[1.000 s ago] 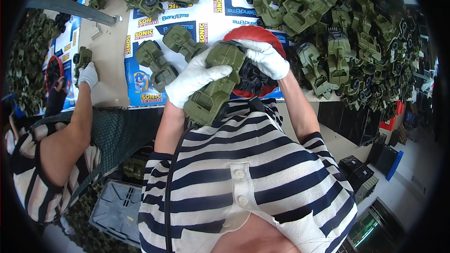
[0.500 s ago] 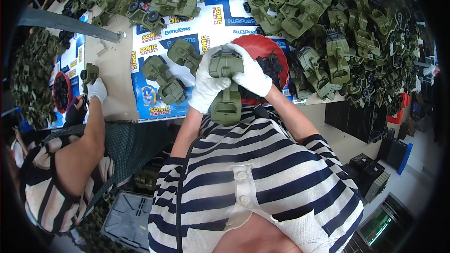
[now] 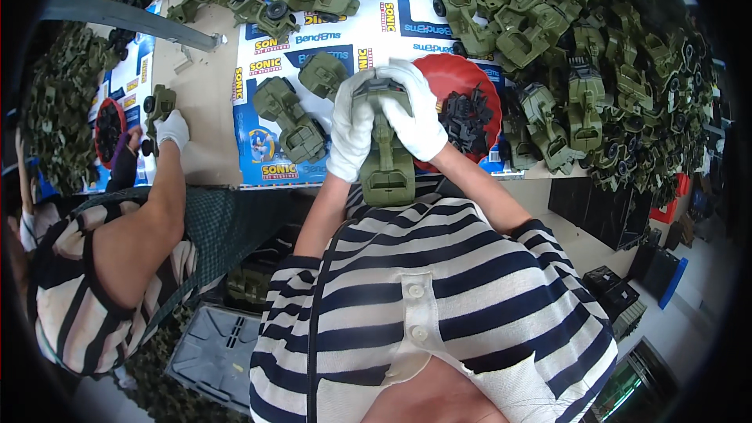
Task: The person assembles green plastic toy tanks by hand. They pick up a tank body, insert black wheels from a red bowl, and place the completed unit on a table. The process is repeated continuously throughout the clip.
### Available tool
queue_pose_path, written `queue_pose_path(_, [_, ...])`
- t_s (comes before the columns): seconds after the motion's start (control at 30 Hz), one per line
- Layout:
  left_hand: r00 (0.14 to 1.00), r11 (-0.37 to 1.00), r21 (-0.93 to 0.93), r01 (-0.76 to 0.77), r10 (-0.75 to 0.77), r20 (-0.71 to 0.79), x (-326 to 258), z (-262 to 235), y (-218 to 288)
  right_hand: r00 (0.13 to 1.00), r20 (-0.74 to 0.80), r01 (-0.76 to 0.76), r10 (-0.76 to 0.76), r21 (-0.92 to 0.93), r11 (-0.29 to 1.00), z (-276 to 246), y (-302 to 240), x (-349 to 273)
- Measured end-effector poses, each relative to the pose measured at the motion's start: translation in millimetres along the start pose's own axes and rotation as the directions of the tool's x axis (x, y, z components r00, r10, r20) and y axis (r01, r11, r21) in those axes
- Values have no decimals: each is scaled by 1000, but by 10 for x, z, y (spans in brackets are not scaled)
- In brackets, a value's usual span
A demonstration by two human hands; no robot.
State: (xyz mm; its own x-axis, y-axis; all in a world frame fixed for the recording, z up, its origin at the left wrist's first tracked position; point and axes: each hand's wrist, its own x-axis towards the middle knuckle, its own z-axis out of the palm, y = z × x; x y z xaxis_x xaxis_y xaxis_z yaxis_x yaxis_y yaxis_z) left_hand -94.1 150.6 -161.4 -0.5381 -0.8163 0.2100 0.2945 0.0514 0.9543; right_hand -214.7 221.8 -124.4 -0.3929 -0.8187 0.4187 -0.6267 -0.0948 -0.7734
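A green toy military vehicle point(image 3: 389, 166) is held upright between my two hands, just in front of my striped shirt, with one end pointing toward me. My left hand point(image 3: 349, 131), in a white glove, wraps round its left side near the far end. Opposite it, my right hand point(image 3: 417, 116), also white-gloved, grips the right side, and its fingers curl over the top. My fingertips on the far end are partly hidden. Beside my right hand is a red bowl point(image 3: 435, 69) with small black plastic parts point(image 3: 468, 120). Two more green vehicles point(image 3: 291, 119) lie left of my left hand.
A large heap of green toy vehicles point(image 3: 540, 16) covers the table's back and right side. Printed sheeting point(image 3: 266, 137) lies on the tabletop. At left, a co-worker's gloved hand point(image 3: 173, 130) touches a green vehicle point(image 3: 162, 100) near another red bowl point(image 3: 100, 137). A grey metal bar point(image 3: 133, 19) crosses there.
The whole view has shifted a little, so the table appears farther right. My thumbs have moved on the vehicle, the left one drawing back toward its side. Both hands still hold it.
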Motion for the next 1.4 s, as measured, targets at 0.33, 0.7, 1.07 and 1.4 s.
queue_pose_path(0.33, [998,942,337,-10,32,-61,-162,-41,94,977,129,-206,171,345,916,81,29,-183])
queue_pose_path(0.7, [889,852,507,131,125,-440,270,-913,69,984,24,-165,179,-279,946,24,588,226])
queue_pose_path(1.07, [921,478,867,141,257,-291,260,-1134,76,661,94,-251,745,-907,337,-960,1338,1143])
queue_pose_path(1.4, [877,733,646,214,147,-457,75,-1228,80,571,160,-372,805,-824,428,-1145,1691,1560])
